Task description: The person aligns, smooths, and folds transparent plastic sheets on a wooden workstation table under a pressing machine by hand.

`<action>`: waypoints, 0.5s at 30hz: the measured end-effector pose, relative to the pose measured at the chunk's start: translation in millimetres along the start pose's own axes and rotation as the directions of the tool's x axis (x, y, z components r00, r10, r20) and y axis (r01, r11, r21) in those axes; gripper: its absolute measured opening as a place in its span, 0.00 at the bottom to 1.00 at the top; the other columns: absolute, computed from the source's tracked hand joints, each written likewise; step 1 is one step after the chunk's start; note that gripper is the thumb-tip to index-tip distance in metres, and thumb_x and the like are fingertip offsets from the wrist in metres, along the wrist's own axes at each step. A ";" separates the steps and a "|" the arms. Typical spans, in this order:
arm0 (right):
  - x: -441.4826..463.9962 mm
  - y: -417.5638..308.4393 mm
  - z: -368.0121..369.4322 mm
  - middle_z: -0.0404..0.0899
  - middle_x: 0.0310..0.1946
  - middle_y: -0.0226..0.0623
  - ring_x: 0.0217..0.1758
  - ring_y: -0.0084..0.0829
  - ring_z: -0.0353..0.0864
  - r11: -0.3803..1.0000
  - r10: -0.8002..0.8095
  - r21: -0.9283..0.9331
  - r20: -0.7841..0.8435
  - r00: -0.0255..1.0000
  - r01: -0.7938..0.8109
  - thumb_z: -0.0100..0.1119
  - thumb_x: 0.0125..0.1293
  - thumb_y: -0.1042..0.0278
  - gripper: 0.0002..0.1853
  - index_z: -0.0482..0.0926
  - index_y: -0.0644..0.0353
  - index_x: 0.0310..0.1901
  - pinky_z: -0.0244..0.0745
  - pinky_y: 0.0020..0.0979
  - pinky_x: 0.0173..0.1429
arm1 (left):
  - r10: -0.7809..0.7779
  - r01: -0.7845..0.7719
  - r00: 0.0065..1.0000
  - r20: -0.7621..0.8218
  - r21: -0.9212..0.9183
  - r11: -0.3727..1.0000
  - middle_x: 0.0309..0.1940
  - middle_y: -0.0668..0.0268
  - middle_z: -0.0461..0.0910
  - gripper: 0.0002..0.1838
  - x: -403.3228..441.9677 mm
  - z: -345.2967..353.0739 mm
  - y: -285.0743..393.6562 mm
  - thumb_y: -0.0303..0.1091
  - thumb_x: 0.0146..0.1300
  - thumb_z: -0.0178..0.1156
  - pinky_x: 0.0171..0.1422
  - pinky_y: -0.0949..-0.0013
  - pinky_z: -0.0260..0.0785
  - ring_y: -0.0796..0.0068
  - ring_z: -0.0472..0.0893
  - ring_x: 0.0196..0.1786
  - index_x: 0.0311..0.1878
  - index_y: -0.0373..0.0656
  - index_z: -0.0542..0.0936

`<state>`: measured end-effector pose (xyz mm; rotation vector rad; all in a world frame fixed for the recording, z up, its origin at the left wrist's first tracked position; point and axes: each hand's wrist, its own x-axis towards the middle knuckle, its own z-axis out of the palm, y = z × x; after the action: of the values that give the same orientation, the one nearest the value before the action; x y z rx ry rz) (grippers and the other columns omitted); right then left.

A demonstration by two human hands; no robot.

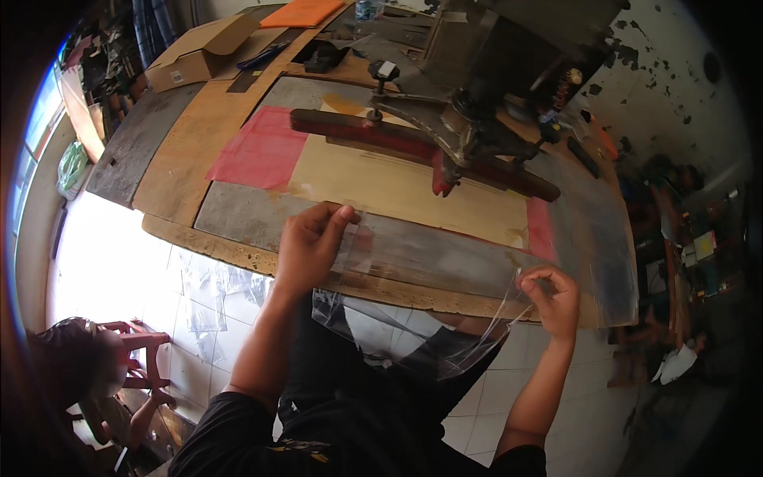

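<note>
A clear plastic sheet (397,330) hangs between my two hands over the front edge of the worktable. My left hand (314,242) is closed, pinching its upper left corner between thumb and fingers. On the right, my right hand (552,298) pinches the other end, where the plastic is gathered in folds. Beyond my hands lies a cream sheet (381,179) with a red piece (262,147) at its left and another at its right. A long dark red press bar (405,147) stands above the cream sheet.
The machine body (501,63) rises behind the bar. An open cardboard box (191,60) and an orange sheet (302,13) are at the back left. Clear plastic pieces (203,298) lie on the floor at left, near a red stool (143,350) and another person (75,366).
</note>
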<state>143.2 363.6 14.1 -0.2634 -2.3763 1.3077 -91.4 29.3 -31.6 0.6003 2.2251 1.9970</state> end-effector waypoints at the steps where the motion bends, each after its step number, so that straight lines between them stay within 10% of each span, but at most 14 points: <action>1: -0.2 -3.6 -1.4 0.90 0.38 0.36 0.44 0.25 0.87 1.000 0.028 0.012 0.009 1.000 -0.028 0.73 0.70 0.77 0.04 0.85 0.67 0.41 0.79 0.29 0.54 | 0.013 -0.013 1.000 -0.002 0.009 1.000 0.30 0.68 0.89 0.17 0.2 -0.2 0.5 0.42 0.82 0.64 0.43 0.73 0.74 0.86 0.81 0.36 0.45 0.35 0.89; 15: 3.8 -40.7 1.6 0.90 0.38 0.36 0.40 0.22 0.86 0.998 -0.007 0.065 -0.044 0.999 0.010 0.69 0.74 0.76 0.04 0.86 0.67 0.42 0.79 0.27 0.49 | -0.080 0.077 0.997 -0.013 -0.160 0.984 0.25 0.80 0.77 0.17 1.4 -1.0 -1.8 0.43 0.82 0.64 0.31 0.78 0.58 0.93 0.68 0.28 0.43 0.36 0.88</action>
<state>140.4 341.8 48.5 -0.2600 -2.2915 1.3590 -93.4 28.7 -32.9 0.4699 2.0397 2.1225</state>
